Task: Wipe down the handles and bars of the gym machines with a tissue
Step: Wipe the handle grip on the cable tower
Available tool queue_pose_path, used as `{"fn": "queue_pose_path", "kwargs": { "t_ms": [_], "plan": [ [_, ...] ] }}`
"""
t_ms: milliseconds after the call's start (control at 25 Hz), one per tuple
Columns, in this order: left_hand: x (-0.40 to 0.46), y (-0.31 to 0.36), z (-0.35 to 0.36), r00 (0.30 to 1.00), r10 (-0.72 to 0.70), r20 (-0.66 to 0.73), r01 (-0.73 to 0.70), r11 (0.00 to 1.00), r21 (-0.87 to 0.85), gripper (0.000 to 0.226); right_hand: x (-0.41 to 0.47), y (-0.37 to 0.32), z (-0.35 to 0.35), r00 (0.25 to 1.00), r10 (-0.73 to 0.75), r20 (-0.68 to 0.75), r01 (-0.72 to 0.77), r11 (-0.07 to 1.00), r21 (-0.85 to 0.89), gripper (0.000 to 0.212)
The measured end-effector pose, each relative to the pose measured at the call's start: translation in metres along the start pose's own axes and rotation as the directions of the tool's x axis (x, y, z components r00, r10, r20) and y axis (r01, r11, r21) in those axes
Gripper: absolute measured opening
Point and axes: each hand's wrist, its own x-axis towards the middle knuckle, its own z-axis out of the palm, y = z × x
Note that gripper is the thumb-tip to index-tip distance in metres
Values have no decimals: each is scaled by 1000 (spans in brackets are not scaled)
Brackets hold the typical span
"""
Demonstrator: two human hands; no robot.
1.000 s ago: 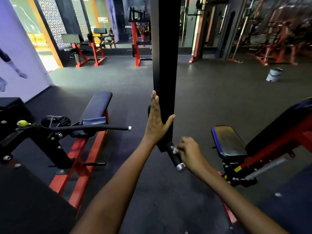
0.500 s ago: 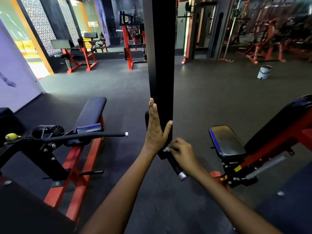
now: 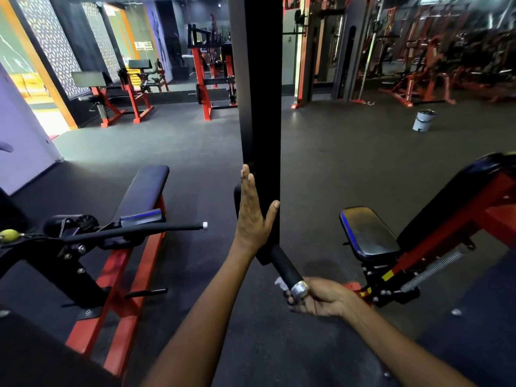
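Observation:
A broad black upright bar point(image 3: 262, 107) of a gym machine hangs down the middle of the view. My left hand point(image 3: 252, 216) lies flat against its lower left edge, fingers straight. A short black rubber handle point(image 3: 283, 265) with a silver end cap point(image 3: 300, 288) sticks out from the bar's bottom toward me. My right hand point(image 3: 321, 298) is curled round the handle's silver tip. It holds a white tissue point(image 3: 280, 283), which shows at the left of the cap.
A red-framed bench point(image 3: 142, 191) with a long black handle point(image 3: 134, 231) stands at the left. A red seat machine point(image 3: 368, 233) with a spring stands at the right. A white bucket point(image 3: 423, 120) sits on the dark rubber floor at the far right. More red machines line the back.
My right hand has slid down the rubber handle with the tissue, from near the bar's base to the silver end cap. My left hand stays flat on the bar.

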Motion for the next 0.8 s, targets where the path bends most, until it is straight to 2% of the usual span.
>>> {"fn": "queue_pose_path", "kwargs": {
  "t_ms": [80, 200, 320, 440, 480, 520, 560, 600, 640, 720, 800],
  "plan": [
    [-2, 1, 1, 1000, -6, 0, 6, 1000, 6, 82, -2, 0, -1, 1000, -20, 3, 20, 1000, 6, 25],
    [0, 3, 3, 1000, -28, 0, 28, 1000, 9, 77, 22, -26, 8, 988, -110, -110, 133, 964, 229, 18],
    [-2, 1, 2, 1000, -19, 4, 19, 1000, 13, 78, 18, -15, 5, 993, -70, -96, 97, 940, 328, 23],
    [-1, 0, 0, 1000, -12, 16, 12, 1000, 20, 85, -28, 12, -26, 999, 0, -48, 4, 996, 95, 28],
    [-2, 0, 0, 1000, -12, 13, 12, 1000, 24, 87, -37, 10, -35, 995, -33, -90, 33, 999, 3, 25],
    [-2, 1, 0, 1000, -17, 7, 16, 999, 28, 88, -38, 0, -41, 977, -137, -162, 126, 989, -79, 22],
    [-3, 3, 1, 1000, -24, 0, 24, 999, 30, 88, -30, -14, -40, 923, -304, -237, 266, 947, -178, 19],
    [-2, 4, 2, 1000, -28, -4, 28, 999, 31, 86, -18, -30, -32, 829, -490, -269, 401, 856, -325, 16],
    [-2, 4, 3, 1000, -29, -9, 29, 999, 32, 84, -6, -42, -15, 742, -631, -227, 477, 734, -483, 15],
    [-2, 5, 4, 1000, -26, -15, 27, 999, 35, 77, 18, -47, 21, 629, -774, -64, 513, 476, -715, 14],
    [-2, 5, 4, 999, -32, -14, 33, 999, 35, 75, 16, -29, 25, 530, -848, 19, 442, 257, -859, 17]
  ]
}}
